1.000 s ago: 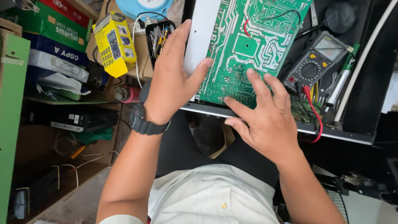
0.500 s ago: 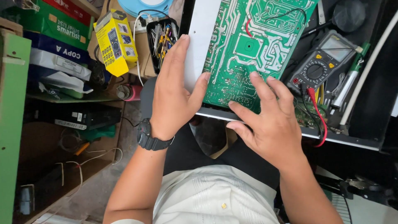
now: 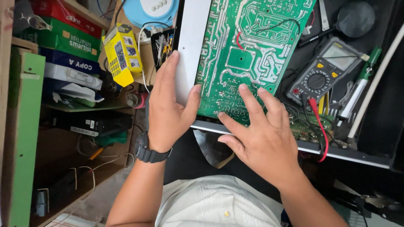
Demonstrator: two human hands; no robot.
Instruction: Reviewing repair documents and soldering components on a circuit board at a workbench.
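A large green circuit board (image 3: 248,54) lies solder side up on a dark workbench, with a white metal strip (image 3: 191,50) along its left edge. My left hand (image 3: 168,109) rests flat against that strip, thumb hooked onto the board's near left corner; a black watch is on the wrist. My right hand (image 3: 261,134) lies on the board's near edge with fingers spread over the green surface. Neither hand grips anything.
A grey multimeter (image 3: 326,75) with red and black leads sits right of the board, beside a green-handled tool (image 3: 360,84). A yellow box (image 3: 122,54) and stacked paper reams (image 3: 67,63) fill shelves at left. A white tube (image 3: 374,84) runs along the right.
The view has shifted and moved closer. My left hand has slid slightly down the white strip; my right hand stays on the board's near edge.
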